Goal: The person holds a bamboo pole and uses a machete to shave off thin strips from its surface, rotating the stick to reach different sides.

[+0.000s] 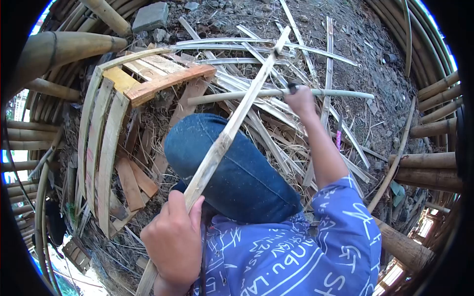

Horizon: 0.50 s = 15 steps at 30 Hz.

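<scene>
My left hand (173, 237) is closed around the lower part of a long split bamboo strip (222, 143). The strip slants up and away across my bent knee (222, 167), with a darker node near its far end. My right hand (301, 103) is a fist at the end of my outstretched arm, to the right of the strip's far part. A dark piece (293, 88) shows at the top of that fist; the rest of it is hidden, and I cannot tell what it is. A pale green bamboo piece (345, 93) runs crosswise behind the fist.
Loose bamboo strips (266, 59) and shavings cover the ground ahead. To the left stands a slatted wooden piece (168, 81) with long boards (111, 158). A pink-handled tool (338, 139) lies right of my forearm. Bamboo poles (64, 47) and a grey block (150, 17) are around.
</scene>
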Each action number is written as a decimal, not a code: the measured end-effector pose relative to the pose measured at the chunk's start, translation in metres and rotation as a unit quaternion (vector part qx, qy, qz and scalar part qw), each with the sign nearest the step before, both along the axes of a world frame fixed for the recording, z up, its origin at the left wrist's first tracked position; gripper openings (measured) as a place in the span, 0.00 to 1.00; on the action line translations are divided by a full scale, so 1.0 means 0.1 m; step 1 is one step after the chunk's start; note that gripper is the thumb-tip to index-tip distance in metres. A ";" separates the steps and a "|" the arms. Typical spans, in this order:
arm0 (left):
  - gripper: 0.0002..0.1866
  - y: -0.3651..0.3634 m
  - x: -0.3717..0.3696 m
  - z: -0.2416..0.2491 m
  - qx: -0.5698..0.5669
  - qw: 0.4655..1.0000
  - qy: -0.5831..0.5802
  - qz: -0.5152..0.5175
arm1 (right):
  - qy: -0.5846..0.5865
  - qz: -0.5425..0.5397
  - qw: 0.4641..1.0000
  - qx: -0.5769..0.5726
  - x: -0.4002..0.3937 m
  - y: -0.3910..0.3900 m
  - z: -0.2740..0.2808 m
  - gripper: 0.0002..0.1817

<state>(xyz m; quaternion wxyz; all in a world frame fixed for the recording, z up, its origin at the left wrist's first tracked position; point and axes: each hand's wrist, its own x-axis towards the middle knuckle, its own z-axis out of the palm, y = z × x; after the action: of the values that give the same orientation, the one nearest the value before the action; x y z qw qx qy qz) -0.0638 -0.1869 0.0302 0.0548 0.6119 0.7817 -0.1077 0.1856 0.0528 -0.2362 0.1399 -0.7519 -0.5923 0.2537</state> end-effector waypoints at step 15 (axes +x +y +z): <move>0.20 0.18 -0.14 -0.16 -0.017 0.992 -0.121 0.015 | 0.357 -0.050 0.928 0.092 -0.18 -0.88 0.38 0.07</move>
<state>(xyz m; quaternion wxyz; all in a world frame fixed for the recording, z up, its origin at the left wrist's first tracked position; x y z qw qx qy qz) -0.0781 -0.1686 0.0142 0.1610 0.6079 0.7762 -0.0450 0.1681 -0.0354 -0.1979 0.4225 -0.6243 -0.4857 0.4425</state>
